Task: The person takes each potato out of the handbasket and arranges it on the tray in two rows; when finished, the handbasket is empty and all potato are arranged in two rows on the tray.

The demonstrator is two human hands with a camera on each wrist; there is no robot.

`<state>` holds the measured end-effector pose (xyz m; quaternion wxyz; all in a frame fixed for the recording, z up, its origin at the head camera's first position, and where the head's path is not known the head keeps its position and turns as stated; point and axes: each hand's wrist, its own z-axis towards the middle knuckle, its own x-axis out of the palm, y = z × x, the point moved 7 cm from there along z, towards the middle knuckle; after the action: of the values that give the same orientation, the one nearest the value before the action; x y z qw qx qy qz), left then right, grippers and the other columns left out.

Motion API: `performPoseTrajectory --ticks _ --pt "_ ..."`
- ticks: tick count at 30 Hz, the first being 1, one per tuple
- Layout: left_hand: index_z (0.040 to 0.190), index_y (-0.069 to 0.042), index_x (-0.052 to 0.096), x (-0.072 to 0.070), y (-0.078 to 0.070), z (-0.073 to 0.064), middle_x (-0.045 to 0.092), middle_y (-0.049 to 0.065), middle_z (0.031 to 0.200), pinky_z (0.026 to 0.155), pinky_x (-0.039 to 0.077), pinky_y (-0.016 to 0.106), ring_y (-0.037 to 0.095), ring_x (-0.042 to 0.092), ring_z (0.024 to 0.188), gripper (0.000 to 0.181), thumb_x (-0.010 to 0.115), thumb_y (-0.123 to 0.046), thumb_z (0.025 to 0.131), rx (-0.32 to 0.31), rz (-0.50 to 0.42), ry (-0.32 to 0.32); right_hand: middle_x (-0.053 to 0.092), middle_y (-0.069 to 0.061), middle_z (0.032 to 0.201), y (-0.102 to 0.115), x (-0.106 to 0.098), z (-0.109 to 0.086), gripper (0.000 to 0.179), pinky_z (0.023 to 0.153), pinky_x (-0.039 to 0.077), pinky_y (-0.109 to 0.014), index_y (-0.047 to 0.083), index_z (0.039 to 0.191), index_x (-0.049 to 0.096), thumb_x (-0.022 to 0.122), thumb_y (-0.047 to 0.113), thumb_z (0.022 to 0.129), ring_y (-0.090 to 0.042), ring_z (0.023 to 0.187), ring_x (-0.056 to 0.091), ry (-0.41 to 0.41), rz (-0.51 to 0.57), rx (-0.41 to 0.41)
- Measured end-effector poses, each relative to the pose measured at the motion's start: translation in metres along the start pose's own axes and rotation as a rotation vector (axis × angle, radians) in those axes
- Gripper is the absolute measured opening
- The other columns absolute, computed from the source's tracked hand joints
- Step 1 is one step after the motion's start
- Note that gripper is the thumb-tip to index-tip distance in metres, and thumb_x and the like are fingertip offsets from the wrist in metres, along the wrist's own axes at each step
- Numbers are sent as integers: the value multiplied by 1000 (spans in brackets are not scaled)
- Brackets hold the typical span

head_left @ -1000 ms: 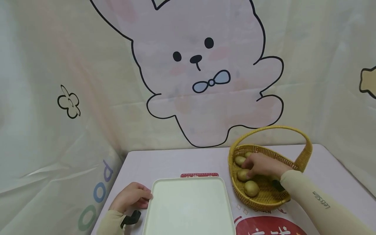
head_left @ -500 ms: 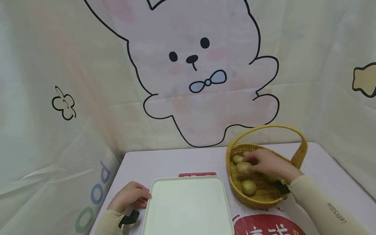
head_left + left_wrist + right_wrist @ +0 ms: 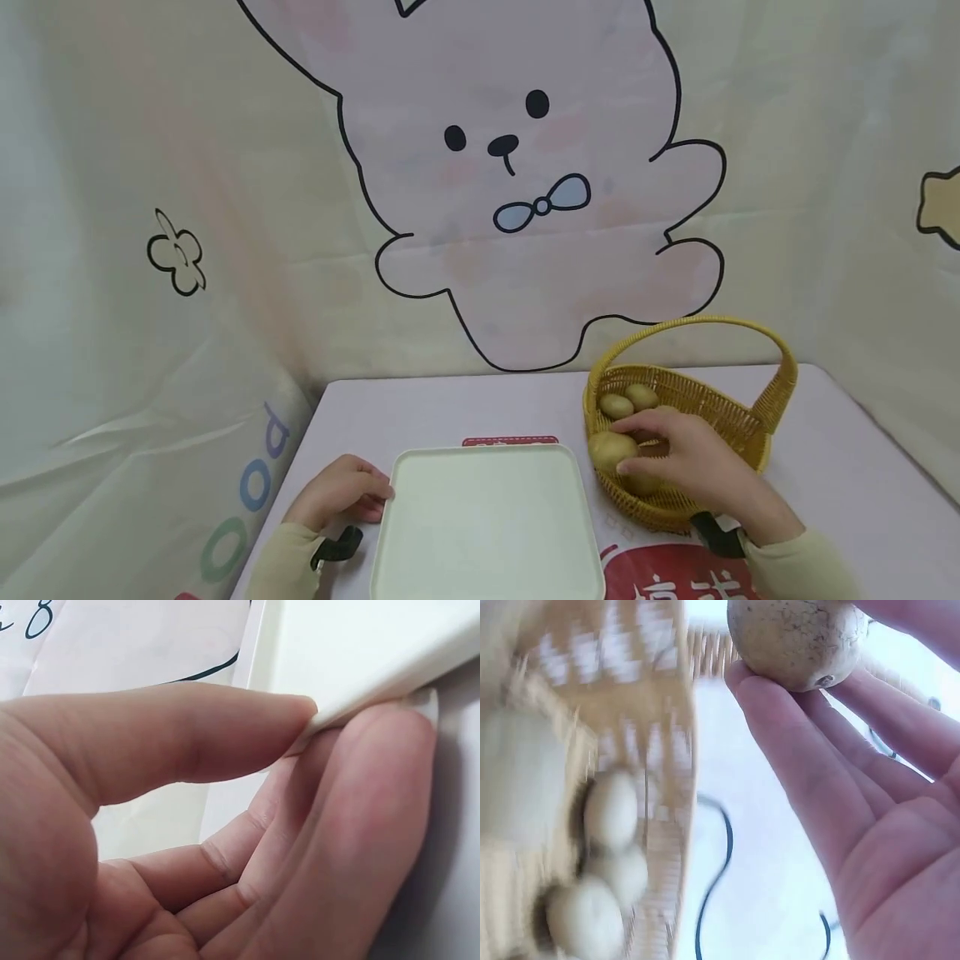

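A round brown potato (image 3: 609, 451) is held between the thumb and fingers of my right hand (image 3: 693, 465). In the right wrist view this potato (image 3: 799, 641) shows cracked skin and a dark eye, and it is lifted beside the basket wall. The yellow wicker basket (image 3: 778, 404) holds several more potatoes (image 3: 617, 407); my hand covers part of them in the head view. My left hand (image 3: 341, 493) pinches the left edge of a pale rectangular tray (image 3: 487, 525). Up close, the thumb lies over the tray rim (image 3: 375, 690) with a finger beneath.
The basket's tall arched handle (image 3: 697, 321) rises over its back right. A red printed patch (image 3: 678, 571) on the white table lies in front of the basket. A curtain with a cartoon animal (image 3: 517, 275) hangs behind the table.
My right hand has picked up a potato and moved it up and toward the basket's front left rim. The left hand stays at the tray edge.
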<state>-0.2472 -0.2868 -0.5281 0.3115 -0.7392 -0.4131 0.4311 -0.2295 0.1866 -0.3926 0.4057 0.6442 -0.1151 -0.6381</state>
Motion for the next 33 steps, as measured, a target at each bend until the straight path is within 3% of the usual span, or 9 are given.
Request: performPoseTrajectory --ticks 5,15,19,24,33 --pt "101 4 75 -3 -1 -2 73 7 75 64 66 29 13 71 64 21 79 -12 89 7 -16 6 79 -1 121 18 34 11 41 87 67 -31 14 125 77 90 31 90 -6 106 74 30 133 -81" --pt "98 4 76 -4 -2 -3 73 7 74 61 65 28 12 69 60 18 79 -11 89 16 -22 1 78 -8 121 44 117 64 39 89 67 -31 6 124 77 90 16 88 -24 111 74 106 287 -76" --pt "97 4 75 -2 -5 -1 73 7 73 60 65 27 12 69 59 17 78 -10 88 16 -37 5 78 -7 121 53 146 84 40 87 66 -30 8 124 78 91 15 86 -23 109 76 118 272 -55" --pt "95 3 75 -1 -10 -2 72 7 73 59 63 26 11 68 58 15 79 -10 87 0 -32 -9 80 -6 120 68 176 104 41 89 66 -39 8 121 79 93 11 83 -23 105 78 104 260 -21" --pt "94 1 75 -3 -7 -5 73 7 73 59 63 26 11 69 58 14 80 -10 87 -7 -29 1 78 -7 115 89 222 114 41 87 63 -35 5 120 78 92 9 82 -20 101 73 154 247 -10"
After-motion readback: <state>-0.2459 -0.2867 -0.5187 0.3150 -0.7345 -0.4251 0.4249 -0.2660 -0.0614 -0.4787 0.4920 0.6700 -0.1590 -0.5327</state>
